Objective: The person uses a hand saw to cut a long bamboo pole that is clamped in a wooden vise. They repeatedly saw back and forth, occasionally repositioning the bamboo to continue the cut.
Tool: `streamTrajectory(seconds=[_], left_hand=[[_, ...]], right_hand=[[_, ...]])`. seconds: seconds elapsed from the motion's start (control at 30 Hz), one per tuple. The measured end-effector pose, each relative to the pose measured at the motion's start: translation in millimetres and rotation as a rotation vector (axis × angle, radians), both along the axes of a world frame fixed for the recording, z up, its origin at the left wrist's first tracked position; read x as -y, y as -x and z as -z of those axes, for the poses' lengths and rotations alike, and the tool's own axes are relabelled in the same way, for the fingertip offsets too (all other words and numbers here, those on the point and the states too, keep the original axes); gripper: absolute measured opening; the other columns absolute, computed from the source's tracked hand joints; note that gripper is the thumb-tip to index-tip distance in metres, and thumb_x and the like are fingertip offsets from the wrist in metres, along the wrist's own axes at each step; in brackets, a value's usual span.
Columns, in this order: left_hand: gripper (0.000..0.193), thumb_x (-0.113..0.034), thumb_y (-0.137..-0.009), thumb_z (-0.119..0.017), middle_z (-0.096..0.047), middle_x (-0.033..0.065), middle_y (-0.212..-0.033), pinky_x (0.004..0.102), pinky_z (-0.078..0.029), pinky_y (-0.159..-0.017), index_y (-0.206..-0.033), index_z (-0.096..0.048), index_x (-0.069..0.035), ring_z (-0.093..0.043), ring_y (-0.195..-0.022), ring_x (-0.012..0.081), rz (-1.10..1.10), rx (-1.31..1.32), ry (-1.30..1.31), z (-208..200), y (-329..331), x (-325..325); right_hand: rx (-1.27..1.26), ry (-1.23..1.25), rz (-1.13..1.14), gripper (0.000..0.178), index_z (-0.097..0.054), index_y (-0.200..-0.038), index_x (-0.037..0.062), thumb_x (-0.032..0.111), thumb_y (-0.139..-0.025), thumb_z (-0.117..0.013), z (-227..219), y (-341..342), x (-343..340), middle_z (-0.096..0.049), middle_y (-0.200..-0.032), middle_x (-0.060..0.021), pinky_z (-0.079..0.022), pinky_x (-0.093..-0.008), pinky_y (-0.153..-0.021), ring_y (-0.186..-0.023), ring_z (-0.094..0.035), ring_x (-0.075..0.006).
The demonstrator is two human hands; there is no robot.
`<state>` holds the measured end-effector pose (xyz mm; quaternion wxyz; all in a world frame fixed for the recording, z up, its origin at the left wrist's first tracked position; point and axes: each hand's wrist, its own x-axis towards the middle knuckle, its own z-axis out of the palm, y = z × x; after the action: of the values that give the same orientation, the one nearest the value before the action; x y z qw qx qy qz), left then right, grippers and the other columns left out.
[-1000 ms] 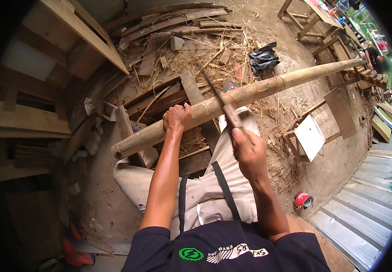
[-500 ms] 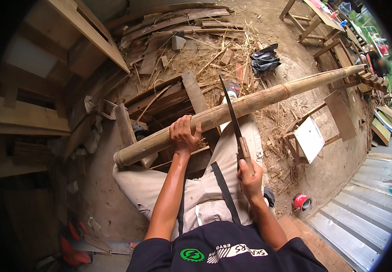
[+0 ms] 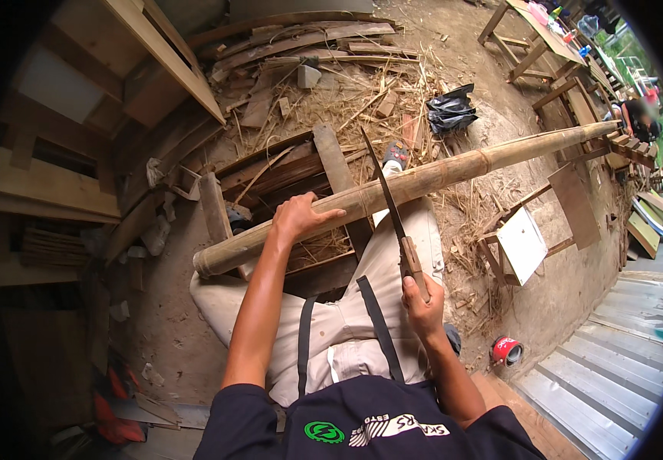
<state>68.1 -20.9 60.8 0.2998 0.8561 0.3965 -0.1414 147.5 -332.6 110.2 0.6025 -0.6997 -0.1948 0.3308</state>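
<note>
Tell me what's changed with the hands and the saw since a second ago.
The right hand has drawn the saw back toward the body, so more of the blade shows on the near side of the pole. The left hand, on the pole, has its thumb stretched out to the right. Nothing was let go; the black bag and red tin stayed put.

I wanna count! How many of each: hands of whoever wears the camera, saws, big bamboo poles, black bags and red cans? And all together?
Hands: 2, the left hand and the right hand
Saw: 1
Bamboo pole: 1
Black bag: 1
Red can: 1
Total: 6
</note>
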Motion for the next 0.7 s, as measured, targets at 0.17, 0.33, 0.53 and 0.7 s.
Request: streamTrajectory(seconds=[0.17, 0.33, 0.53, 0.7], left_hand=[[0.074, -0.058, -0.076, -0.075, -0.062, 0.0178, -0.118, 0.0429, -0.044, -0.097, -0.121, -0.060, -0.001, -0.059, -0.112, 0.0315, 0.169, 0.512, -0.528, 27.1, 8.7, 34.2], [0.094, -0.054, -0.068, -0.082, -0.047, 0.0116, -0.133, 0.0506, -0.032, -0.106, -0.139, -0.043, -0.006, -0.043, -0.127, 0.0281, 0.196, 0.518, -0.699, 43.8, 5.4, 71.3], [0.100, -0.055, -0.063, -0.084, -0.049, 0.0091, -0.126, 0.0489, -0.035, -0.097, -0.142, -0.041, -0.011, -0.047, -0.118, 0.0256, 0.183, 0.286, -0.761, 48.1, -7.7, 65.9], [0.093, -0.054, -0.066, -0.084, -0.054, 0.0093, -0.121, 0.0446, -0.041, -0.088, -0.137, -0.043, -0.011, -0.055, -0.109, 0.0268, 0.228, 0.283, -0.651, 40.3, -8.6, 51.7]], right_hand=[[0.049, 0.018, 0.014, 0.031, -0.052, -0.074, 0.0053, 0.023, -0.098, -0.060, -1.9, 0.7, -0.8, -0.042, -0.062, 0.0066, -0.029, -0.0254, -0.049, -0.058, -0.035, -0.0038], [0.044, 0.037, 0.006, 0.031, -0.051, -0.074, 0.0050, 0.023, -0.098, -0.059, -1.8, -2.7, -4.2, -0.040, -0.062, 0.0064, -0.028, -0.0262, -0.049, -0.058, -0.034, -0.0043], [0.048, 0.004, 0.006, 0.031, -0.052, -0.075, 0.0044, 0.023, -0.098, -0.060, -0.5, -4.2, -7.3, -0.040, -0.061, 0.0062, -0.029, -0.0262, -0.050, -0.058, -0.035, -0.0043], [0.053, 0.012, 0.008, 0.031, -0.053, -0.075, 0.0043, 0.023, -0.098, -0.060, 0.7, -3.7, -7.3, -0.040, -0.061, 0.0061, -0.029, -0.0262, -0.050, -0.058, -0.035, -0.0044]])
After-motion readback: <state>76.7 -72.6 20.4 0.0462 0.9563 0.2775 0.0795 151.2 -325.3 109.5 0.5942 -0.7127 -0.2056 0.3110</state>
